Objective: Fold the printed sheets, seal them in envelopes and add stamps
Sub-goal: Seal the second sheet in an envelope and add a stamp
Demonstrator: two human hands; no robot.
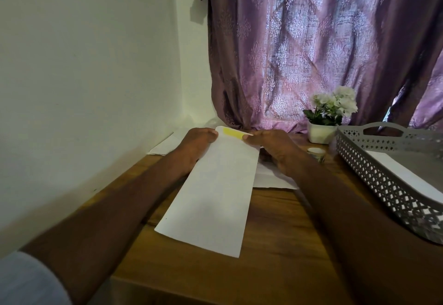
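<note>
White envelope [213, 197], purple damask curtain [311, 48]

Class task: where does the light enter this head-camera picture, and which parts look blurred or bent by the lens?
Head view: daylight glows through the purple curtain, leaving the envelope dim and backlit; the grey basket and forearms smear softly near the edges; wide-angle distortion bows the wall corner and table edge.

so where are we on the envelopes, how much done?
Done: at least one white item, probably a finished envelope, lies in the grey tray. In hand: left hand and right hand hold an envelope at its far end, the yellow strip on its flap still exposed, so unsealed. Left: seal and stamp it, then the papers lying beneath. No stamps identifiable.
</note>
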